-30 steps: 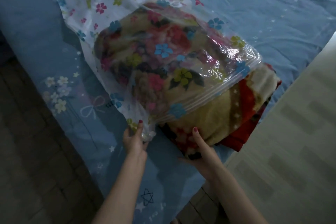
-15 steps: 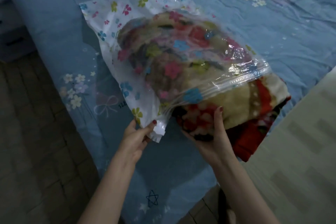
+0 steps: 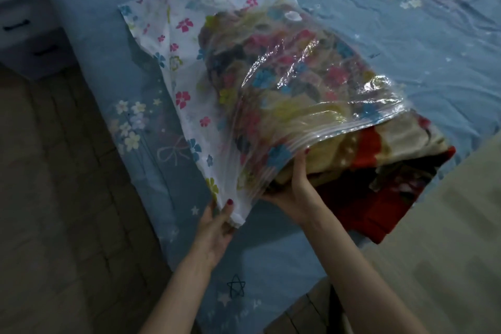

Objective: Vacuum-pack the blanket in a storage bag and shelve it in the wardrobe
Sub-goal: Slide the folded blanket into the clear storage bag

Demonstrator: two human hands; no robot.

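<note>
Left hand [image 3: 214, 228] pinches storage bag [image 3: 271, 84] corner | right hand [image 3: 292, 187], fingers straight, pushes blanket [image 3: 379, 154] | blanket end protrudes rightward from bag mouth, right hand nearer

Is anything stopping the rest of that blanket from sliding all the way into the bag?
Nothing visible blocks it. The storage bag mouth is open, the left hand pinching its near corner. The blanket is partly inside, its red end still outside; the right hand presses its near edge.
</note>
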